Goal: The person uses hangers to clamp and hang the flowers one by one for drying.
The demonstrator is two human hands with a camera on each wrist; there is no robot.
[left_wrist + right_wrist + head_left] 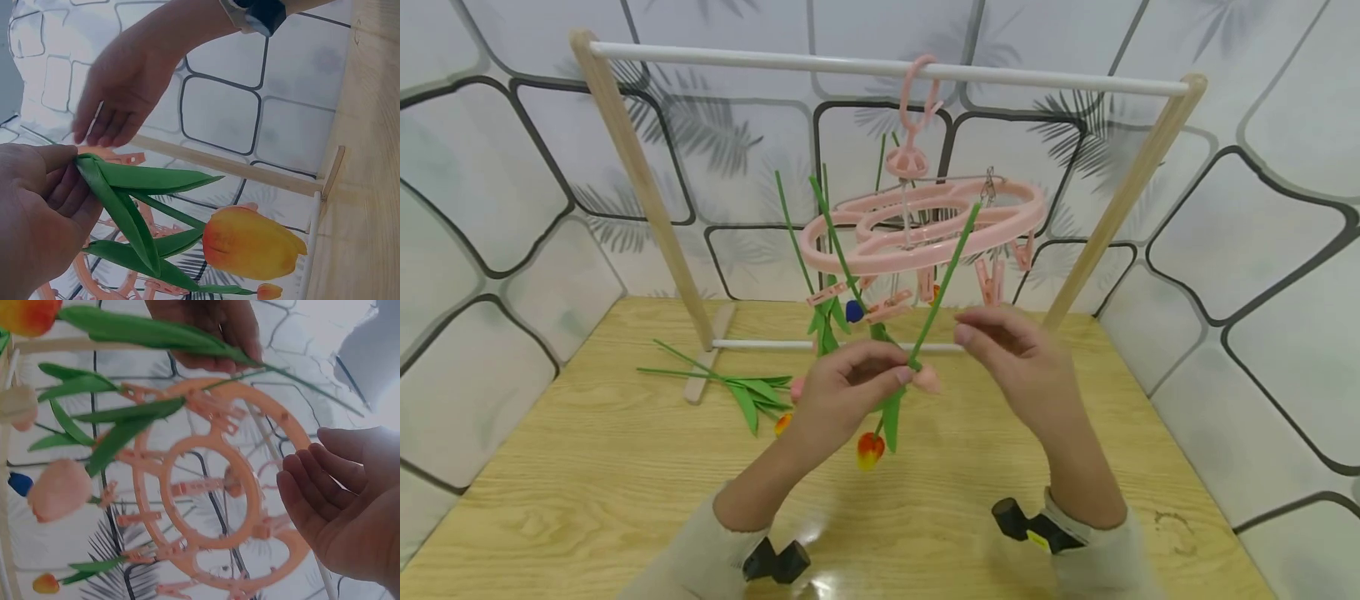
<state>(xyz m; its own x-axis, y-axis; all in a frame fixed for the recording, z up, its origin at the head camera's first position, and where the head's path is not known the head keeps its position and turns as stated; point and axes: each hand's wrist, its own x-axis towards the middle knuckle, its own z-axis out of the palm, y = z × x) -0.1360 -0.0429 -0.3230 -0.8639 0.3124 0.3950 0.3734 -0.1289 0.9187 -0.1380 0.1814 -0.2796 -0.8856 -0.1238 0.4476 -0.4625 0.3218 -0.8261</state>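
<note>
My left hand (850, 387) pinches an artificial tulip between thumb and fingertips, at the stem just above its green leaves (134, 219). Its orange-yellow bloom (253, 242) points down, and the bare stem (951, 275) slants up past the rim of a pink clip hanger (925, 262). To the right of that stem, my right hand (1030, 367) is raised with fingers loosely bent and nothing in them. Other tulips hang bloom-down from the hanger's clips, among them a pink tulip (60, 489) and a blue one (20, 483).
The hanger hooks over the white top bar (775, 60) of a wooden-sided stand (640, 183). Loose tulips (748, 392) lie on the wooden table (625, 492) at the left. Unused pink clips (990, 283) dangle at the hanger's right side. Patterned panels enclose the table.
</note>
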